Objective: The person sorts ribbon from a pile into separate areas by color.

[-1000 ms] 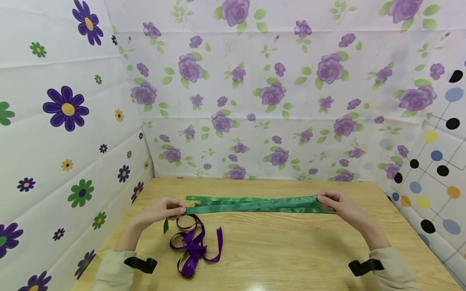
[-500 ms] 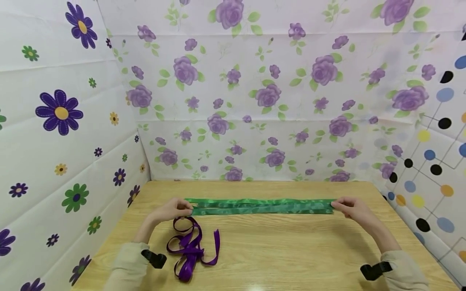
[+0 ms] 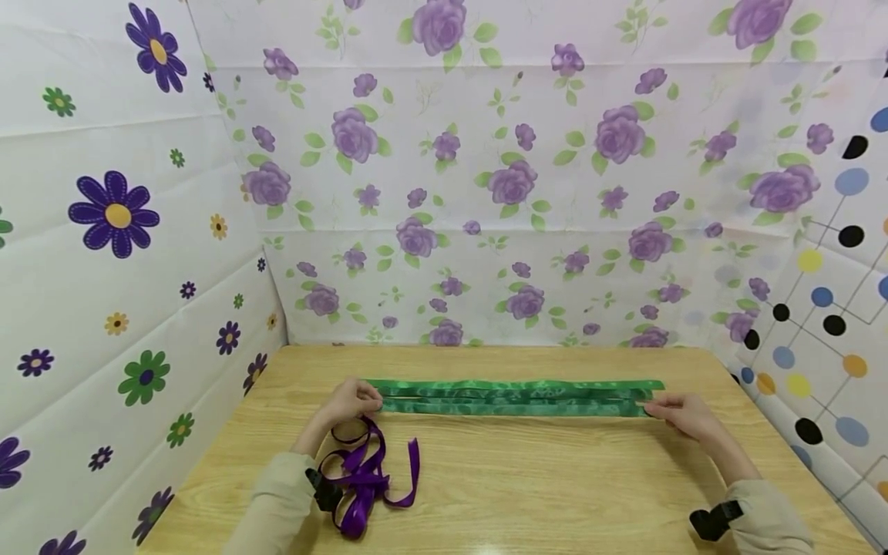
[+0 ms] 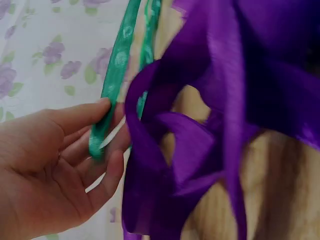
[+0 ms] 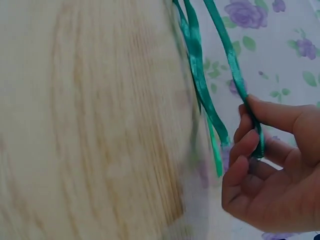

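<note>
A shiny green ribbon (image 3: 513,408) runs across the back of the table in several long, nearly parallel lengths. My left hand (image 3: 355,399) pinches its near length at the left end, thumb on top in the left wrist view. At the other end, my right hand (image 3: 683,412) pinches the same near length between thumb and fingers; the ribbon's end (image 5: 259,150) shows in the right wrist view. A loosely tangled purple ribbon (image 3: 364,482) lies just in front of my left hand, its loops filling much of the left wrist view.
The light wooden table (image 3: 541,478) ends at a wall cloth printed with purple roses (image 3: 513,185). Patterned cloths also stand on the left and right sides. A black wrist camera (image 3: 714,520) sits on my right sleeve, another on the left one.
Both hands have moved to the right, the left more in the last half second. The green lengths, crossed a second ago, now lie nearly parallel. The purple ribbon stays on the table.
</note>
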A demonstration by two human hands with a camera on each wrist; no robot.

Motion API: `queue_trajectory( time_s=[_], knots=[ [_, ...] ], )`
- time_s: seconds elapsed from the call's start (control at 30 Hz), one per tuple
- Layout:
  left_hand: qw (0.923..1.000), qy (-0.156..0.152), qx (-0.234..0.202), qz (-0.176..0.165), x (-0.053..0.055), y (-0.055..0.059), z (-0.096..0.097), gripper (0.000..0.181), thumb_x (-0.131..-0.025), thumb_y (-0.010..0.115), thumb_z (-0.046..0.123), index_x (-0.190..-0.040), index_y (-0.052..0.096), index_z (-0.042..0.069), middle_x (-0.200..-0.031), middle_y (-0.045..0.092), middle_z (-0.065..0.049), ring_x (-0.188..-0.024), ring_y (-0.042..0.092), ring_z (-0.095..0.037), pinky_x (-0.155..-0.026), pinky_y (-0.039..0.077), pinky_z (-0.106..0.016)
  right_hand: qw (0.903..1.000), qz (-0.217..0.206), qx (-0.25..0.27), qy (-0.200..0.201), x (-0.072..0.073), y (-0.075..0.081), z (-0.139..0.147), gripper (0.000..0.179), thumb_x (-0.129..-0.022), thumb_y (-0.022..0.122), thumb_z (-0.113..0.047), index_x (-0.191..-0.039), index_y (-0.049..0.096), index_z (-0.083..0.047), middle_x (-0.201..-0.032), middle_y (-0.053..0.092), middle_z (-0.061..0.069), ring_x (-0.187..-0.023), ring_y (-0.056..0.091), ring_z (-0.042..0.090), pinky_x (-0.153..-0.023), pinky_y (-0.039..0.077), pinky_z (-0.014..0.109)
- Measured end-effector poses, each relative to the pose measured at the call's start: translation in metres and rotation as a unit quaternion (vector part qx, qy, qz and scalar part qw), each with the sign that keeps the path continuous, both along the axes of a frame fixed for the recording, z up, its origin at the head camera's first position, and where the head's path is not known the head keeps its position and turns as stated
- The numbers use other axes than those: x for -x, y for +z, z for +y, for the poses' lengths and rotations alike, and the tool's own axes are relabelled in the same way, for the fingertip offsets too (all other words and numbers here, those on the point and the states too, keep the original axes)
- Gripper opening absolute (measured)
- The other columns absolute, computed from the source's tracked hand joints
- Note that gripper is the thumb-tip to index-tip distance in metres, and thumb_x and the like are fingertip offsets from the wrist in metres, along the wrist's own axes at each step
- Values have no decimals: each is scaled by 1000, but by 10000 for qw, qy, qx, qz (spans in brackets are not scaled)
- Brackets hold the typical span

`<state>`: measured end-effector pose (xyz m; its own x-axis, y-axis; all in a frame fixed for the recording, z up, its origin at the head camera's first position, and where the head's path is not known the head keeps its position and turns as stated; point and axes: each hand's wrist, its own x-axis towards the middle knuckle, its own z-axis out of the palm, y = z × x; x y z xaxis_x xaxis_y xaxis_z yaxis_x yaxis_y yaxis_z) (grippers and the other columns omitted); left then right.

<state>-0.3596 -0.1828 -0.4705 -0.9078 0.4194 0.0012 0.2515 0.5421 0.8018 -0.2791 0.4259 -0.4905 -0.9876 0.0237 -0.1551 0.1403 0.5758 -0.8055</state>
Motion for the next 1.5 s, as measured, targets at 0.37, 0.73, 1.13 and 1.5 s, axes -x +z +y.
queue_trajectory(
  time_s=[0.37,0.73,1.13,1.5],
  knots=[
    [9937,811,765,129,-7,-6,2,11,-85,61,4,-85,68,-4,-76,67,-17,-55,64,-23,-63,54,-34,9977,-405,-421,-355,6,-13,-5,30,-83,65,-30,-93,69,-1,-60,54,-1,-49,41,10,-49,39,28],
    [9732,1622,1557,476,-5,-11,5,18,-82,65,11,-69,64,0,-58,60,-5,-49,51,-13,-52,42,-26,9968,-352,-345,-627,17,-13,-15,28,-86,62,-26,-93,66,1,-60,56,2,-48,41,13,-49,38,31],
    [9606,2100,1799,270,-7,-7,2,18,-82,67,16,-67,68,5,-58,63,-8,-48,54,-16,-46,36,-25,9947,-357,-417,-867,19,-13,-15,31,-85,62,-32,-92,65,-2,-60,57,1,-48,43,14,-48,38,32],
    [9534,2431,1728,457,-11,0,-5,40,-86,55,15,-49,40,15,-42,35,6,-39,27,-9,-40,20,-21,9912,119,-904,-960,16,-3,-15,55,-84,62,-35,-114,51,10,-95,61,23,-80,57,27,-62,45,34]
  ],
)
